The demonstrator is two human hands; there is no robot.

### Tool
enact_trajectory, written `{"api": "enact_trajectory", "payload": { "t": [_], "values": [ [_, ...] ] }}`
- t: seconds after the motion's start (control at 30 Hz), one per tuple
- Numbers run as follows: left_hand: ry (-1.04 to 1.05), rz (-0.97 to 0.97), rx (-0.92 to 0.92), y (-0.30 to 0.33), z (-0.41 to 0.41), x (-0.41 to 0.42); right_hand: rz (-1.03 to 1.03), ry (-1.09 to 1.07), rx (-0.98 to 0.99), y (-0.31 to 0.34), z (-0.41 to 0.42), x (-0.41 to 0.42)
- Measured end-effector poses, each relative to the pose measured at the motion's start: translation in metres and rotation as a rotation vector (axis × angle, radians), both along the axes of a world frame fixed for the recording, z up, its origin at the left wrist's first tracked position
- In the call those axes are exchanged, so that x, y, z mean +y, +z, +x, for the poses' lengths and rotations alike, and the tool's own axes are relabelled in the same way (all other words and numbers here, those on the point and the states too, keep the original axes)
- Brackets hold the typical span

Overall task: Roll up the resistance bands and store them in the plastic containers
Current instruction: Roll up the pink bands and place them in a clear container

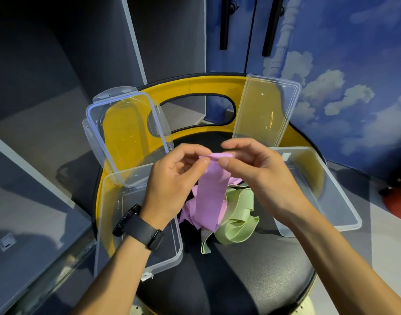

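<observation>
The top end of the pink band point(212, 189) is being pinched by both hands, left hand point(174, 178) & right hand point(260, 176), close together above the chair seat point(251, 269). Risk: the first fold is probably being started loose, w/ slack tail snagging the green band point(238, 219). Left container point(138, 223) & right container point(320, 189) are being left open, apparently w/ nothing inside.

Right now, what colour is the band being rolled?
Pink-lilac band, pinched by both hands' fingers; head view.

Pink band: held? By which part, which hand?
Yes. Both the left hand and right hand pinch the pink band at its top end.
</observation>
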State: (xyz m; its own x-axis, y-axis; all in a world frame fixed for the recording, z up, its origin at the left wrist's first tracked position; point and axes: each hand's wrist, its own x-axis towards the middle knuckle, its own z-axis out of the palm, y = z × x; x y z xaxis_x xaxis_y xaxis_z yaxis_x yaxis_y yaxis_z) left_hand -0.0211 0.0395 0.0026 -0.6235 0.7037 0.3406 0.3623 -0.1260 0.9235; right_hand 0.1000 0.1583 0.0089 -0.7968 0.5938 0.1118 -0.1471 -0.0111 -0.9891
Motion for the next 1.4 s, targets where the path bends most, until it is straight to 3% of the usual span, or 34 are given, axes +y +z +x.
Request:
{"api": "enact_trajectory", "payload": {
  "t": [0.3,0.7,0.87,1.4],
  "values": [
    [-0.110,0.029,-0.175,0.003,-0.002,-0.003,0.048,-0.037,0.028,0.004,0.001,0.001],
    [-0.046,0.012,-0.167,0.003,-0.006,-0.001,-0.015,-0.056,-0.014,0.006,0.000,0.002],
    [-0.078,0.009,-0.265,0.004,-0.010,-0.004,-0.013,-0.074,-0.009,0.006,0.002,0.005],
    [-0.081,0.024,-0.184,0.004,-0.013,-0.005,-0.001,-0.050,-0.040,0.008,0.002,0.004]
  ]
}}
